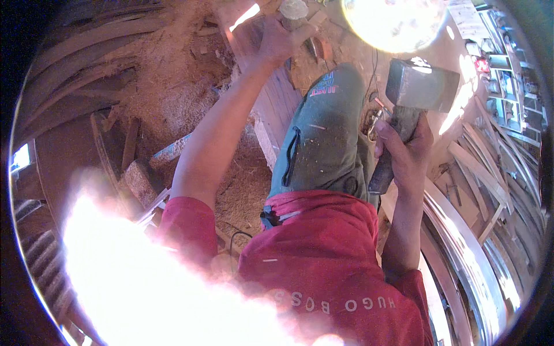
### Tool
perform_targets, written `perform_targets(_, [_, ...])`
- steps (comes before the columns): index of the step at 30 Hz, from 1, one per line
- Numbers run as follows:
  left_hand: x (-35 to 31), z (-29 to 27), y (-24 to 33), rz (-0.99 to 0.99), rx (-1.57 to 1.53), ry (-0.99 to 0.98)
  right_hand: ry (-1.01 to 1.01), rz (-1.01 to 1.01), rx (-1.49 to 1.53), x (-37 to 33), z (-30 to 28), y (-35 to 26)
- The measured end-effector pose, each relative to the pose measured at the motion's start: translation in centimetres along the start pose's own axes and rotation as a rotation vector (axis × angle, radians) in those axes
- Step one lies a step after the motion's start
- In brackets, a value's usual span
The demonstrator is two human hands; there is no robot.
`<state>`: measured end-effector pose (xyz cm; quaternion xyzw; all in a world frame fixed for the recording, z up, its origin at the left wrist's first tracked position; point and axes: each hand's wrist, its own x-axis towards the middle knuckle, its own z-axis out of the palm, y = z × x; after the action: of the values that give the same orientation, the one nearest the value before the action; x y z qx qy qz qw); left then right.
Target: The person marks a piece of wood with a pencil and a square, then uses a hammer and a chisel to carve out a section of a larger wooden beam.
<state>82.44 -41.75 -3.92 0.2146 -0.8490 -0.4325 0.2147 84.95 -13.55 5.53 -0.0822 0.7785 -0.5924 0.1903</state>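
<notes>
My left hand point(278, 43) seems closed around a pale-topped handle point(294, 9) by the plank's point(274, 118) far right edge; my right hand point(408, 151) grips the mallet point(416, 91), well right of that edge. I'd best strike square, fingers clear.

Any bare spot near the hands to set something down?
Narrow stretch of wooden beam between left forearm and trouser leg looks bare. Crowded: right of the right hand holding the mallet, where loose planks overlap.
</notes>
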Motion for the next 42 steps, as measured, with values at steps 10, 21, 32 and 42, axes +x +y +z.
perform_targets(10, [2.1, 0.7, -5.2, 0.528, 0.485, 0.104, -0.017, -0.036, -0.023, -0.2, 0.4, 0.1])
perform_targets(21, [1.2, -0.6, -0.7, -0.092, 0.13, -0.01, 0.015, -0.053, -0.003, -0.6, 1.0, -0.4])
perform_targets(32, [1.2, -0.7, 1.4, -0.005, -0.209, -0.096, -0.016, -0.115, 0.102, -0.3, 1.6, -0.5])
perform_targets(42, [2.1, 3.9, -5.6, 0.141, -0.404, 0.007, -0.056, -0.181, -0.095, 1.0, 1.9, -1.6])
